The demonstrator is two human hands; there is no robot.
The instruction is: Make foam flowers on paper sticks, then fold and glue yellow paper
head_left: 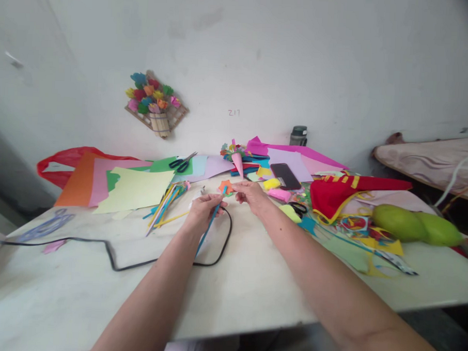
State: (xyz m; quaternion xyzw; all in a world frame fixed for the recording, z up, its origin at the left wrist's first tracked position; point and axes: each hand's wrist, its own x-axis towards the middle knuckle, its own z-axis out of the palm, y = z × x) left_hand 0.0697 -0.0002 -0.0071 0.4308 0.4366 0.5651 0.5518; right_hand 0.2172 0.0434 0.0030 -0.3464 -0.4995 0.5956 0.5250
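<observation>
Over the middle of the table, my left hand [206, 207] is closed around a thin blue paper stick [209, 229] that slants down toward me. At its upper end sits an orange paper flower [226, 186], close to a bit of green. My right hand [250, 192] pinches the flower's right edge between thumb and fingers. A black cable [230, 232] loops just beneath my hands. Left of them lies a bundle of coloured paper sticks [166, 203], with one yellow stick apart from it.
Coloured paper sheets [140, 189] and scissors [182, 164] lie at the back left. Behind my hands is a pink paper cone [237, 162] with small flowers. A phone [285, 176], black-handled scissors [297, 208], red cloth [330, 195], paper scraps and green fruits [416, 225] crowd the right.
</observation>
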